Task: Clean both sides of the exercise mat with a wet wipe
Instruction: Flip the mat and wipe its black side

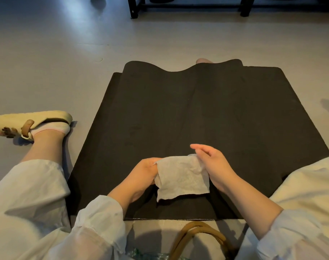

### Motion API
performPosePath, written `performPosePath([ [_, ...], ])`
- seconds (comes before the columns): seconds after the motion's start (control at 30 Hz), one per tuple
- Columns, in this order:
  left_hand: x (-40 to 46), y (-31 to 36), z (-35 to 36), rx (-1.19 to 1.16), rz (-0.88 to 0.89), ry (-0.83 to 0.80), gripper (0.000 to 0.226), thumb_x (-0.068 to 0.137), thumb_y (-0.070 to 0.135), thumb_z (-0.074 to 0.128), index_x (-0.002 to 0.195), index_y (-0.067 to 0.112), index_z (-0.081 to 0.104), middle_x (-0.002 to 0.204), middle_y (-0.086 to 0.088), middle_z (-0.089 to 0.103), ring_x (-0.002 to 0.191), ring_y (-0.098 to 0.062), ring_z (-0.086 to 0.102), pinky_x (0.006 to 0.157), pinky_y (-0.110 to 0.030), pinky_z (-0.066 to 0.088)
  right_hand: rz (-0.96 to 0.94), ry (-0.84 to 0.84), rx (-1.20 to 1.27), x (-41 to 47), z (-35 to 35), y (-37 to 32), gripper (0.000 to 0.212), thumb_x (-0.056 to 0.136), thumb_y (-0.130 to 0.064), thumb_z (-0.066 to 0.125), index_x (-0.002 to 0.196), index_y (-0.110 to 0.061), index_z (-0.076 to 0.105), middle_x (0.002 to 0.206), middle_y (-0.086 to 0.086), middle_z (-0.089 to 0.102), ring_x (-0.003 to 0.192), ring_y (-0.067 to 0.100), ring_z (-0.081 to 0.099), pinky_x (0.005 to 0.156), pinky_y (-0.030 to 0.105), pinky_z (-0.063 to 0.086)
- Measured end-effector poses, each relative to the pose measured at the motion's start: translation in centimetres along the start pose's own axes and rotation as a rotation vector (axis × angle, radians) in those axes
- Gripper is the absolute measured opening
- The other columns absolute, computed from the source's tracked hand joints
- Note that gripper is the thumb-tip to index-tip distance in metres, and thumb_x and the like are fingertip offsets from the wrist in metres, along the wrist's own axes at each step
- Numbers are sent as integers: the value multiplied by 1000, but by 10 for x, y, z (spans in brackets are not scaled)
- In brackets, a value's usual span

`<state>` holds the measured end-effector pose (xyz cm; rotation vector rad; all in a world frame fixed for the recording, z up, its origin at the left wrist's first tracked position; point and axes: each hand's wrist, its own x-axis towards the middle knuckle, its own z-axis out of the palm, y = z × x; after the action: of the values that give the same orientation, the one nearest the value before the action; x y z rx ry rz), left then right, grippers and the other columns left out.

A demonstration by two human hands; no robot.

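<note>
Left hand (145, 171): fingers curled round the left edge of the wet wipe (182, 177), gripping it. The wipe is spread between the two hands and hangs down toward the person, its lower edge free and just above the exercise mat (225, 113); whether it touches the mat cannot be told.

Right hand (212, 162): thumb and inner fingers pinch the wipe's upper right corner, while the outer fingers stretch forward, loose.

Governing relation: the mat lies directly beneath both hands and runs away from them, its long axis pointing straight ahead from the person. Its near edge sits just behind the wrists, toward the body. Its far end is lifted in a wavy fold over something hidden underneath. Both hands are near the mat's middle line, the left slightly closer to the body, the right slightly further forward.

Judgement: the wipe is being opened out and no wiping stroke is under way. The next move calls for lowering it flat onto the surface below, then sweeping outward and forward. Neither hand is clearly better placed.

Beyond the left hand, a slippered foot (38, 124) rests on the floor (66, 53). Behind the hands, bag handles (197, 235) show.
</note>
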<state>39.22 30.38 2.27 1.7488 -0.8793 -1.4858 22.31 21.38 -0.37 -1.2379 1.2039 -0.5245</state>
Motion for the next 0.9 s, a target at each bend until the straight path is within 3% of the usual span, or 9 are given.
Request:
performPosePath([
  [0.07, 2, -2, -1, -54, -5, -16, 29, 98, 24, 45, 105, 9, 69, 109, -15, 65, 109, -35, 59, 92, -40, 47, -67, -194, -170, 0, -4, 1, 38, 92, -34, 58, 129, -39, 50, 129, -24, 40, 120, -1, 35, 101, 23, 33],
  [0.17, -1, -1, -3, -163, -25, -83, 26, 95, 26, 47, 107, 15, 67, 113, -12, 64, 109, -29, 60, 95, -43, 48, -83, -309, -377, 1, -5, -2, 34, 83, -32, 69, 115, -36, 59, 109, -26, 53, 103, -2, 51, 80, 12, 43],
  [0.23, 0, -2, -5, -232, -61, -99, 25, 92, 29, 51, 109, 16, 65, 114, -10, 64, 107, -26, 61, 92, -41, 51, -76, -202, -420, 2, -4, -2, 9, 83, -30, 70, 89, -24, 68, 93, -12, 62, 91, 9, 59, 75, 25, 51],
  [0.3, 3, -5, -7, -148, -77, -51, 29, 90, 32, 55, 113, 17, 64, 117, -9, 62, 109, -26, 59, 95, -43, 48, -97, -55, -457, 3, -2, 1, 23, 82, -31, 70, 76, -9, 68, 88, -6, 62, 85, 13, 59, 76, 31, 51],
  [0.4, 10, -7, 3, 140, -47, 209, 33, 100, 16, 38, 128, 15, 57, 128, -7, 57, 117, -26, 53, 102, -37, 42, -160, 146, -529, -2, 10, 3, 25, 83, -28, 67, 70, -7, 60, 76, -5, 59, 72, 9, 54, 62, 25, 44],
  [0.47, 10, -2, 16, 367, 30, 389, 37, 101, 11, 32, 131, 12, 54, 125, -8, 58, 116, -24, 53, 92, -26, 41, -150, 222, -535, -5, 23, 5, 24, 86, -24, 60, 66, -14, 51, 66, -2, 52, 62, 11, 48, 53, 24, 36],
  [0.63, 14, -5, 39, 649, 113, 330, 21, 99, 16, 41, 103, 13, 61, 104, -7, 65, 91, -18, 60, 79, -24, 45, -84, 203, -331, -4, 47, 5, 18, 88, -17, 55, 71, -12, 50, 68, -2, 49, 62, 9, 46, 49, 14, 36],
  [0.73, 20, -11, 44, 362, 50, 324, 22, 100, 16, 38, 94, 10, 58, 101, -12, 64, 77, -12, 55, 69, -22, 45, -109, 123, -317, -7, 53, 8, 16, 92, -20, 53, 82, -10, 60, 74, -3, 56, 68, 9, 53, 52, 8, 38],
  [0.9, 23, -21, 40, -710, -212, 41, 38, 99, 28, 40, 133, 12, 46, 126, -16, 57, 112, -29, 58, 93, -45, 51, -83, -26, -202, -10, 51, 11, 26, 99, -27, 43, 91, -19, 67, 89, -3, 65, 84, 7, 60, 63, 11, 43],
])
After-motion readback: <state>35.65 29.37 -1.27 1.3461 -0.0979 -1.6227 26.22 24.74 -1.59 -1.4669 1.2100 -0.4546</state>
